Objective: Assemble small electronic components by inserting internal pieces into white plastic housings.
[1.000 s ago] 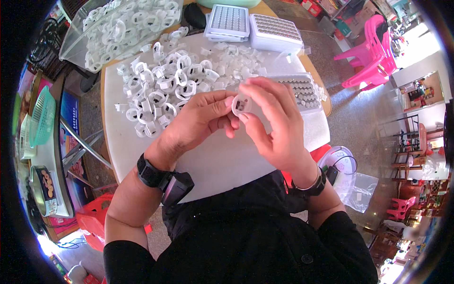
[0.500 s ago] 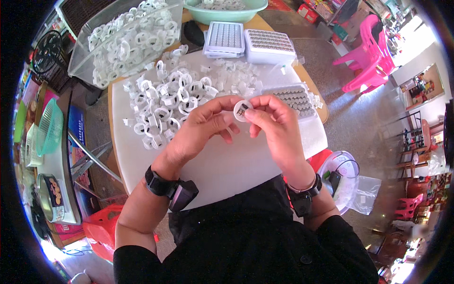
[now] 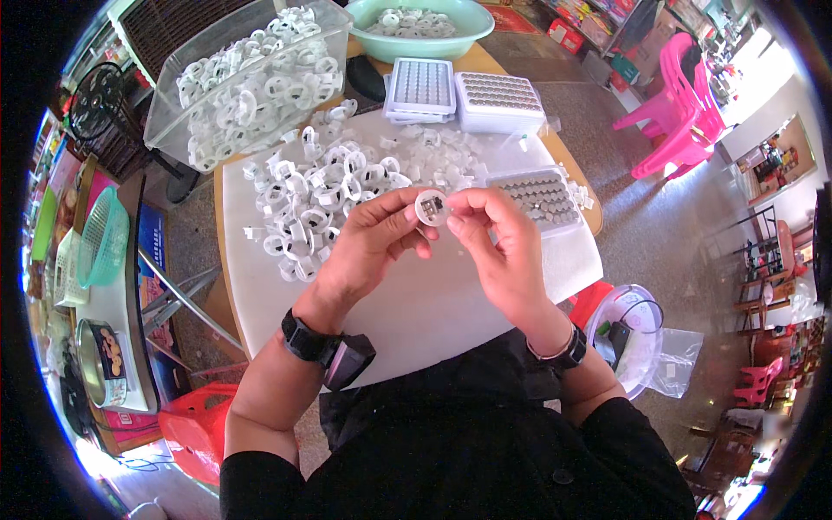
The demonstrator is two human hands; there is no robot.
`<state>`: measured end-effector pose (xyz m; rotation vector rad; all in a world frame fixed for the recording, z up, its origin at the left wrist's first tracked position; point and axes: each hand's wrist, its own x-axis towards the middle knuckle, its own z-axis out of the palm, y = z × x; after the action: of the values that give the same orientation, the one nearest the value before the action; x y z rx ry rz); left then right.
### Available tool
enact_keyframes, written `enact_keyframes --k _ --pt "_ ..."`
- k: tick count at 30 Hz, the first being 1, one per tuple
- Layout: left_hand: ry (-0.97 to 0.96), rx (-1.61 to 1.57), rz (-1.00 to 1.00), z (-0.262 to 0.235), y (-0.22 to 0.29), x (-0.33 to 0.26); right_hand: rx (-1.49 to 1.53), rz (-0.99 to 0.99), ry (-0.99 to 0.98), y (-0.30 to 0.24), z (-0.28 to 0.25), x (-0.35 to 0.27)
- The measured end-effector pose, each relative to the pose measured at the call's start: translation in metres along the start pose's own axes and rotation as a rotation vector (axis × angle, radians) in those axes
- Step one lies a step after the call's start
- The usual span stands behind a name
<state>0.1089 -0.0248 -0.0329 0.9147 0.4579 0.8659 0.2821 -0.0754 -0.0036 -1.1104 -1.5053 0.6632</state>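
Head view: the person is holding a white disc point(image 3: 432, 208) above the counter point(image 3: 407, 303), between both hands, and its face is showing a dark, squarish part near the middle. The left grip point(image 3: 368, 247) is narrowing round the disc's left edge, thumb and fingers pinching it. The right grip point(image 3: 503, 238) is meeting the other edge with thumb and forefinger nearly together; whether they are pinching the disc or only touching it, the view is not showing clearly.

Beyond the left grip, white rings point(image 3: 303, 195) are lying in a loose heap. Clear bits point(image 3: 438, 156) are lying beside them, beyond the disc. A tray point(image 3: 559, 229) of grey round pieces is resting just beyond the right grip. Farther back, two tray stacks, a left one point(image 3: 420, 113) and a right one point(image 3: 503, 124), are standing side by side. A clear bin point(image 3: 162, 130) is holding more rings, and a green basin point(image 3: 423, 49) is holding whitish pieces.
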Motion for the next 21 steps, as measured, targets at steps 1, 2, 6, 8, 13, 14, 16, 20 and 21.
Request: enact_keyframes --k 1,2,6,8,13,14,16,20,21 --pt "0.008 -0.041 0.010 -0.002 -0.001 0.000 -0.070 0.002 -0.003 -0.003 -0.001 0.002" --pt "0.012 -0.043 0.010 -0.003 0.001 0.001 -0.140 0.005 -0.007 -0.005 -0.001 0.003" --pt "0.144 -0.107 0.170 -0.015 0.011 0.004 -0.239 -0.080 0.026 0.005 0.005 0.005" --pt "0.191 -0.139 0.249 -0.015 0.015 0.005 -0.511 -0.163 -0.098 0.012 0.009 0.007" --pt "0.216 -0.134 0.238 -0.015 0.018 0.004 -0.694 -0.181 -0.210 0.020 0.030 0.012" --pt "0.219 -0.120 0.225 -0.015 0.017 0.004 -0.743 -0.180 -0.257 0.021 0.033 0.013" --pt "0.200 -0.121 0.227 -0.014 0.017 0.004 -0.723 -0.167 -0.258 0.029 0.036 0.013" --pt "0.208 -0.105 0.234 -0.014 0.018 0.002 -0.432 -0.058 -0.249 0.028 0.033 0.016" --pt "0.209 -0.108 0.231 -0.015 0.018 0.002 -0.434 -0.054 -0.251 0.025 0.033 0.017"
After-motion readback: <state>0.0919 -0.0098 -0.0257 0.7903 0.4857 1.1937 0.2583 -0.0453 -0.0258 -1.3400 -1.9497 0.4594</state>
